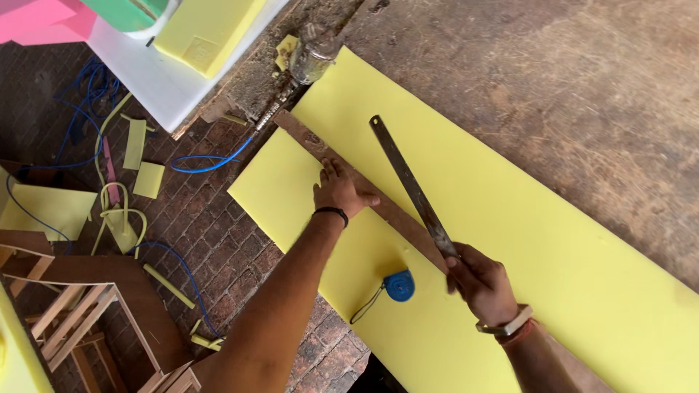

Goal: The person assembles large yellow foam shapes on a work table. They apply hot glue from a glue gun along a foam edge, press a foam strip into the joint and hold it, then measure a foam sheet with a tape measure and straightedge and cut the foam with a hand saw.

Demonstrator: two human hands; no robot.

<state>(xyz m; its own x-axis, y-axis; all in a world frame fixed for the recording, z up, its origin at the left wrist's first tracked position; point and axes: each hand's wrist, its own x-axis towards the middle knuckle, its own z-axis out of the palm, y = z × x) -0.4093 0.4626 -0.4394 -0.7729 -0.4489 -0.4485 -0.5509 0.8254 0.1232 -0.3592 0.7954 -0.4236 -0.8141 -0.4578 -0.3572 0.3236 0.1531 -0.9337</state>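
Observation:
A long yellow foam sheet (510,240) lies across a worn wooden table (568,80). A brown wooden straightedge (397,217) lies across the sheet. My left hand (339,191) presses flat on it, fingers together. My right hand (482,282) grips the end of a long thin metal blade (409,183) that runs beside the straightedge over the foam. A blue tape measure (399,285) with a dark loop rests on the foam between my arms.
A spray gun (309,62) with a blue hose (211,164) lies at the table's edge. Foam scraps (142,160) litter the brick floor (218,233). A wooden frame (95,320) stands at bottom left. More foam blocks (207,29) sit on a white surface at top left.

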